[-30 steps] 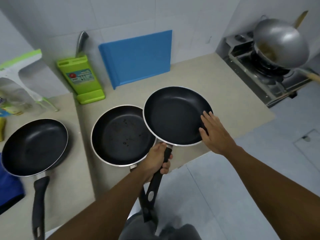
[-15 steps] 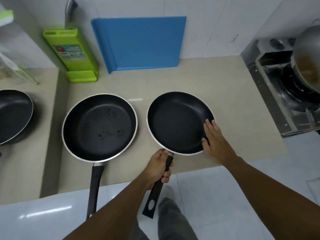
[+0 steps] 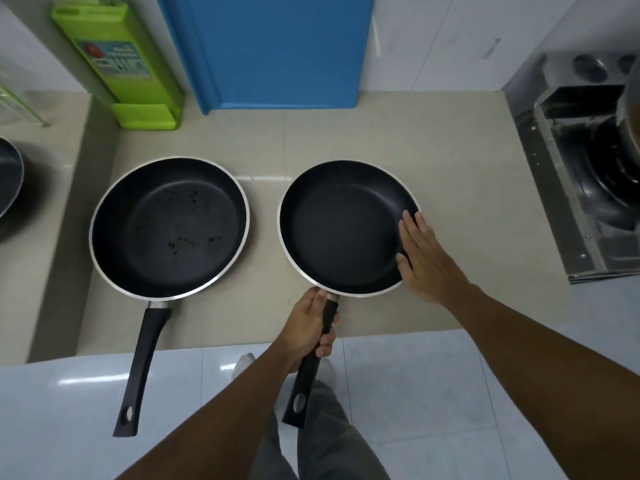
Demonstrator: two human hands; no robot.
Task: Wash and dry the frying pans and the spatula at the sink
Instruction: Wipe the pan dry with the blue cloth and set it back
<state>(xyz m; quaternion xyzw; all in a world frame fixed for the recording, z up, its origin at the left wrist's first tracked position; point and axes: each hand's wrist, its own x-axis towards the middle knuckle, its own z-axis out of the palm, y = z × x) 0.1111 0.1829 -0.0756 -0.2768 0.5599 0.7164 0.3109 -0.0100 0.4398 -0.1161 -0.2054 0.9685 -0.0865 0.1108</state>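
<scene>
Left hand [image 3: 310, 325] wrapped tight round the black handle [image 3: 304, 386] of the right-hand pan [image 3: 343, 226], close up by the rim. Right hand [image 3: 424, 258] lies flat with fingers straight on that pan's right edge, gripping nothing. Pan is on or just above the counter [image 3: 450, 174]; cannot tell which.

Risks, largest thing first:
- The counter: pan sits near its front edge with the handle out over the floor [image 3: 433, 393]. A careless release or a bump from my hip could tip it off.
- The stove [image 3: 588, 188] stands to the right, apart from the pan. A wide swing would clip it. Neither sink nor spatula is in view, so I judge a carry lies ahead.
- The left-hand pan [image 3: 166, 226] lies just beside mine, rims apart. Sliding mine sideways would knock the 2 together and scuff the coating.
- A 3rd pan [image 3: 8, 181] shows only an edge at far left.

Materials:
- Counter: beige, smooth, stone-like, faint sheen.
- Blue cutting board [image 3: 273, 50]: flat plastic, leaning upright against the tiled wall.
- Green holder [image 3: 117, 60]: glossy plastic, slanted, beside the board.
- Both pans: round, shallow, matte black inside, thin bright metal rim. Handles are long, black and plastic-looking, each with 1 oval hole at the end.
- Small brown specks [image 3: 187, 240] dot the left-hand pan; unwashed, by the look. Mine looks clean and dull.
</scene>
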